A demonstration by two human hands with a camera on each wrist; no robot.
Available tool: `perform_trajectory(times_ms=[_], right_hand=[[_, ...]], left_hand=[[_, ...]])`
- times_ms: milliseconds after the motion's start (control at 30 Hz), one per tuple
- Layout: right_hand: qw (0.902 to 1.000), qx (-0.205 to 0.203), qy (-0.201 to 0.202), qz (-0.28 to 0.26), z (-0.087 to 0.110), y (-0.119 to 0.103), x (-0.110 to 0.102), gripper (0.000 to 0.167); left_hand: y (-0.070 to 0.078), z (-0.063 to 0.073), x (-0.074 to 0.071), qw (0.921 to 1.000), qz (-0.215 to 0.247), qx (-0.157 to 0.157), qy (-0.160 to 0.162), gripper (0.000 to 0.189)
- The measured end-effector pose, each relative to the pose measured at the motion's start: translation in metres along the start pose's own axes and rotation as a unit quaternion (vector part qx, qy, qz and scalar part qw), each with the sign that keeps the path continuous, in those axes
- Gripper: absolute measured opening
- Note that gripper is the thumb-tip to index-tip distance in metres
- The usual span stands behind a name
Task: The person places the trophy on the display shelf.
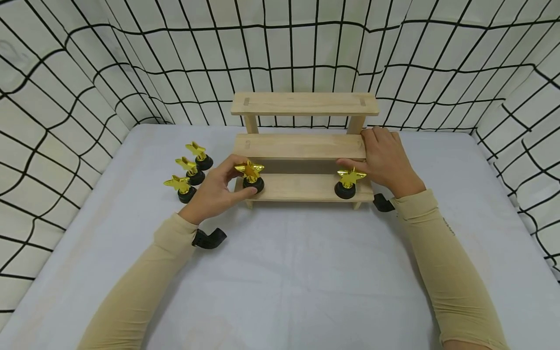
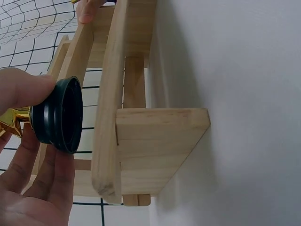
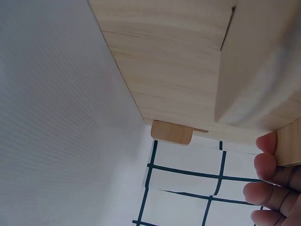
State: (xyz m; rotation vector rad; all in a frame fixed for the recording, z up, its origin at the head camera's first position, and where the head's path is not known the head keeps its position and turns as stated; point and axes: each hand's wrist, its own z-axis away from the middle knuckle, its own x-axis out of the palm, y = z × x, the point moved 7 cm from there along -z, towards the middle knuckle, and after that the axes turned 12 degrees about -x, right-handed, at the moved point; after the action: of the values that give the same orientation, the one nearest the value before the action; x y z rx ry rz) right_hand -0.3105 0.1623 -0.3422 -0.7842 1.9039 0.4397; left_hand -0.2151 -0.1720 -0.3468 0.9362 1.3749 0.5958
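Star trophy (image 1: 250,176) is in the left hand (image 1: 216,192), thumb and fingers clamped round its black base, over the left end of the lowest board (image 1: 297,188) of the wooden stand (image 1: 302,148). Key relation: base-to-board. Trophy's long axis is about upright, star on top, base facing down; left wrist view shows a gap, so base and board aren't touching. Board's long axis runs left to right across the person's front. Left hand is the near one, obviously; right hand (image 1: 388,158) is off at the other end, gripping the right end of the middle board, thumb in front, fingers behind. Hands well apart. Second trophy (image 1: 347,183) stands on the lowest board's right end, just below the right thumb. Three more trophies (image 1: 189,166) stand on the white table (image 1: 284,272), left of the stand, just beside the left hand.
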Motion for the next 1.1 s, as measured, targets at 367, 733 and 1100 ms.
perform_trajectory(times_ms=[367,733,1100], right_hand=[[1.0000,0.004,-0.002,-0.003,0.000,0.001,0.001,0.122],[1.0000,0.004,0.000,-0.008,0.001,0.001,0.001,0.117],[1.0000,0.004,0.000,-0.007,0.000,0.001,0.001,0.122]], left_hand=[[-0.006,-0.002,0.009,0.9999,-0.011,-0.002,-0.003,0.059],[-0.010,-0.004,0.014,0.9998,-0.008,-0.014,-0.008,0.059],[-0.012,-0.005,0.016,0.9997,-0.017,-0.016,-0.005,0.059]])
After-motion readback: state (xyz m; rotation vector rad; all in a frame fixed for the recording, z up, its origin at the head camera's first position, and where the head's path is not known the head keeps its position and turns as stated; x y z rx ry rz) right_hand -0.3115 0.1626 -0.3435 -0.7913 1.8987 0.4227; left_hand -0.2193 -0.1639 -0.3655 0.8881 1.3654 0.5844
